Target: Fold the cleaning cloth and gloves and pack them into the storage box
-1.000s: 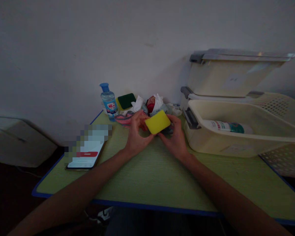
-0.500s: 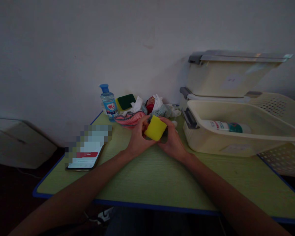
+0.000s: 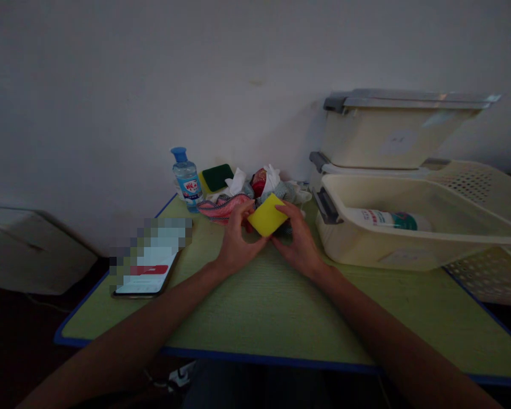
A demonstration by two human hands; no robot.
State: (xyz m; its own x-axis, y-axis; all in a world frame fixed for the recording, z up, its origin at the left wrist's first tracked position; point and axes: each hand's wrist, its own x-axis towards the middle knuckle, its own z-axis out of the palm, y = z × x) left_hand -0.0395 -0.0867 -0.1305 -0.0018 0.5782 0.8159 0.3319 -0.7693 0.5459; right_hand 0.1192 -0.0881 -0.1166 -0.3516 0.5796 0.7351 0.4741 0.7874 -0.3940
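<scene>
Between both hands, above the middle of the table, I hold a yellow sponge tilted with one corner down. My left hand grips its left side, thumb near the lower corner. On the other side my right hand has fingers over the upper right edge and the thumb below. Just behind the hands lies a heap of cloths, with a pink cloth, a grey cloth and a white piece. A green and yellow scouring sponge leans by the wall.
A blue-capped bottle stands at the back left, with a phone in front of it. At right, an open cream bin holds a white and green container. Behind it is a lidded box; a perforated basket is beside it.
The yellow sponge has turned slightly in my hands and now looks flatter and more tilted. My fingers have shifted a little on it. The view has moved slightly.
</scene>
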